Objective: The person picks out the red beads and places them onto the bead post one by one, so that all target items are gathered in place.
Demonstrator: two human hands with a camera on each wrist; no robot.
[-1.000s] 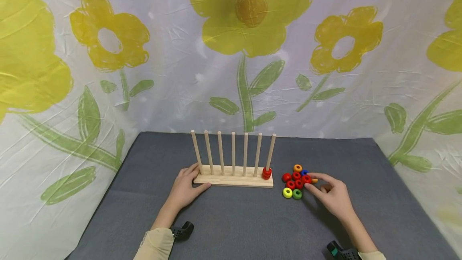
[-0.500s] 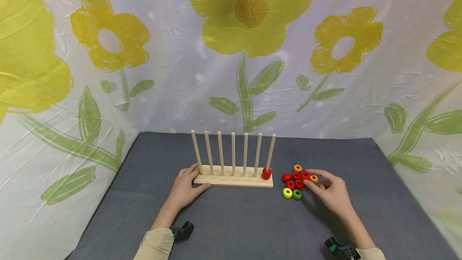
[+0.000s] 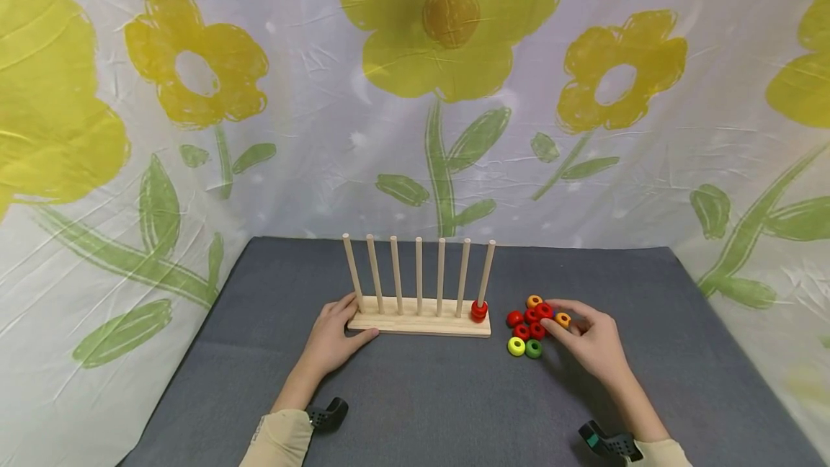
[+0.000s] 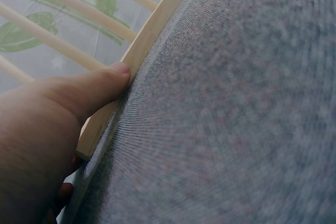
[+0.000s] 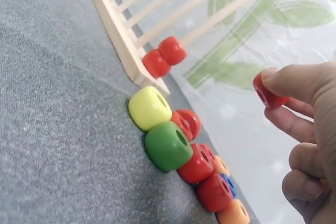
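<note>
A wooden peg stand (image 3: 421, 323) with a row of upright pegs stands on the dark cloth. My left hand (image 3: 333, 337) grips the left end of its base, thumb along the front edge and fingers round the end and behind. Two red beads (image 5: 165, 56) are stacked on the rightmost peg. Between thumb and fingertips my right hand (image 3: 593, 344) pinches another red bead (image 5: 266, 92), raised above the cloth in the right wrist view. Below it lies a cluster of beads: a yellow bead (image 5: 150, 108), a green bead (image 5: 168, 146), several red ones, orange ones and a blue bead (image 5: 228, 183).
The dark grey cloth (image 3: 421, 395) covers the table. Behind it hangs a pale backdrop (image 3: 311, 164) printed with yellow flowers. A black strap device (image 3: 327, 415) is on the left wrist, and a similar one (image 3: 609, 444) on the right.
My right hand has lifted the red bead off the cluster and shifted slightly left and up, uncovering an orange bead. The left hand and the stand have stayed in place.
</note>
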